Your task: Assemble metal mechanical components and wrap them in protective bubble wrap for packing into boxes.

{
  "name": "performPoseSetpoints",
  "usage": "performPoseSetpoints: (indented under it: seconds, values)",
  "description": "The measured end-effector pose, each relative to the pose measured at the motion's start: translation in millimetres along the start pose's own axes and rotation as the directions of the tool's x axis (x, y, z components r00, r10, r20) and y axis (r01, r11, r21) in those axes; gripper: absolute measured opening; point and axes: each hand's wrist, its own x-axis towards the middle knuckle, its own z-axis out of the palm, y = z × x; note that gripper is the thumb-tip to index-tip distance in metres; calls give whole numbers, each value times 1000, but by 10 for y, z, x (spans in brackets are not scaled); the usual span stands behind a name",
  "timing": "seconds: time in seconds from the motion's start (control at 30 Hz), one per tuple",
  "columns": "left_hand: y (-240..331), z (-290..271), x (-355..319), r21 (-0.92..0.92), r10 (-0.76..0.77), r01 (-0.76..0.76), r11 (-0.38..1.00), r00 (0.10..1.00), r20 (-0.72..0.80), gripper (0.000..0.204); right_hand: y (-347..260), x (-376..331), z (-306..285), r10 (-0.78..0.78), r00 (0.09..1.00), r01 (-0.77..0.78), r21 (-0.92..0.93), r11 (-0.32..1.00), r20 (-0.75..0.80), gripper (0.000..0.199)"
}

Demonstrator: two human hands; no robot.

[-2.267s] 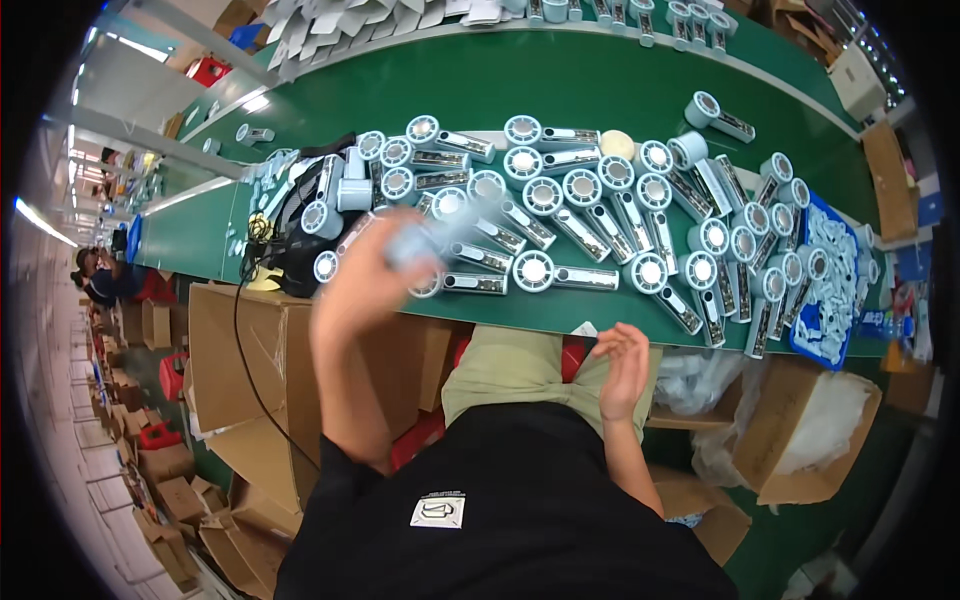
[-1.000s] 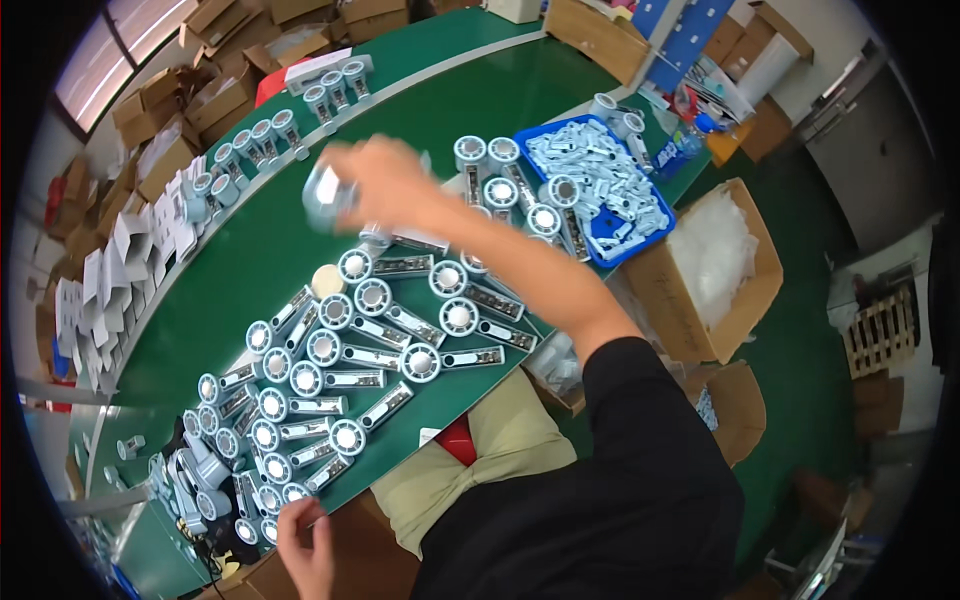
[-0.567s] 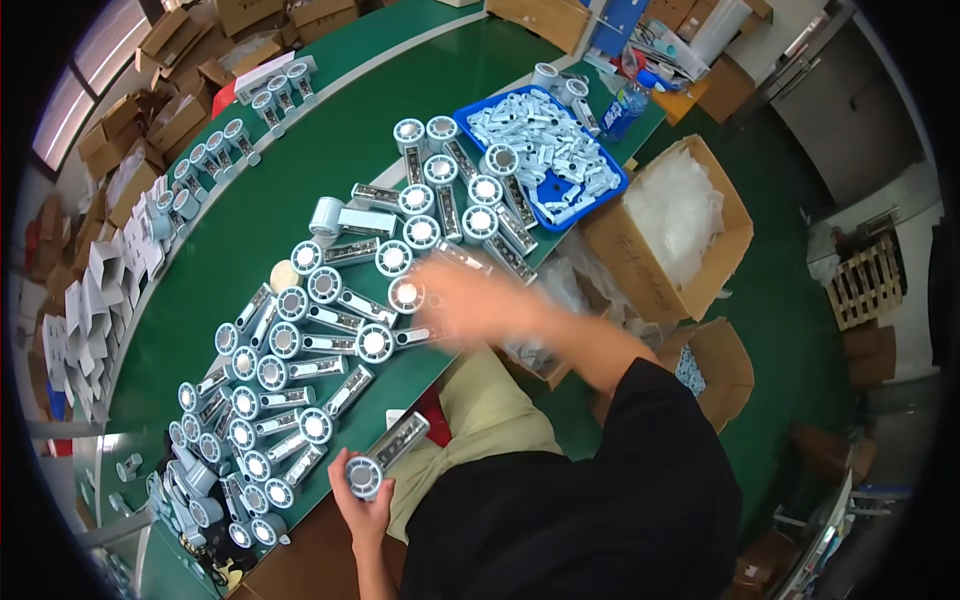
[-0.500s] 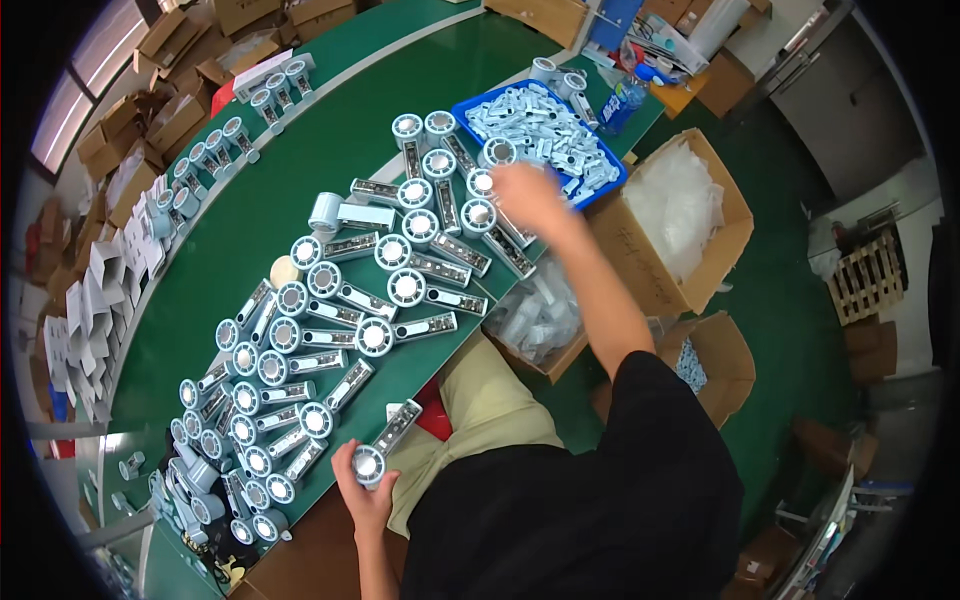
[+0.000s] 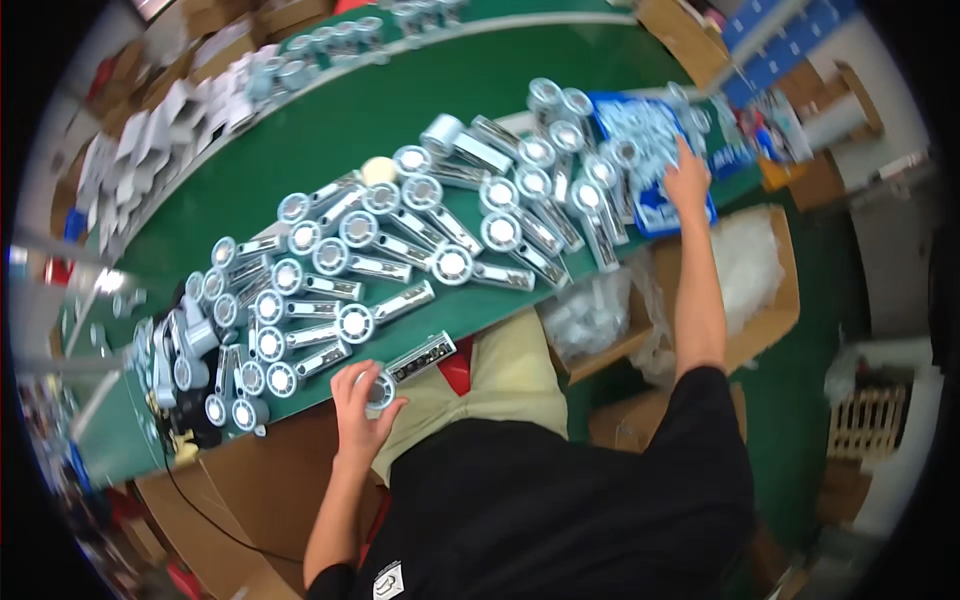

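Note:
My left hand (image 5: 356, 420) is closed round the round head of a light-blue handheld device (image 5: 422, 358), held over my lap beside the table edge. Its handle points up and to the right, with a dark circuit strip showing along it. Far to the right, my right hand (image 5: 688, 184) reaches over a blue tray (image 5: 660, 222), one finger stretched out and the others partly hidden. Small pale-blue plastic pieces (image 5: 640, 132) fill the tray. No piece can be made out in that hand. Several similar round-headed devices (image 5: 452, 265) lie in rows across the green table.
The green table (image 5: 420, 105) curves round in front of me. Right of it stand cartons, one with clear plastic bags (image 5: 590, 312), another with white bagging (image 5: 748, 262). A pale disc (image 5: 379, 171) lies behind the devices. Further left a dark cable (image 5: 215, 510) hangs past a carton.
The view has turned, swinging the table round. My right hand has moved from the devices beside the tray to over the tray. My left hand still holds its device.

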Motion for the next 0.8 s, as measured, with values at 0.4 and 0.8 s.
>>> performPoseSetpoints:
  seconds: [0.4, 0.8]
  values:
    - [-158, 158, 126, 202, -46, 38, 979, 998, 32, 47, -3302, -2259, -1158, -627, 586, -655, 755, 5, 513, 28]
    - [-281, 201, 55, 186, -27, 24, 982, 1000, 14, 39, -3645, -2376, -1033, -759, 650, 409, 859, 307, -38, 19]
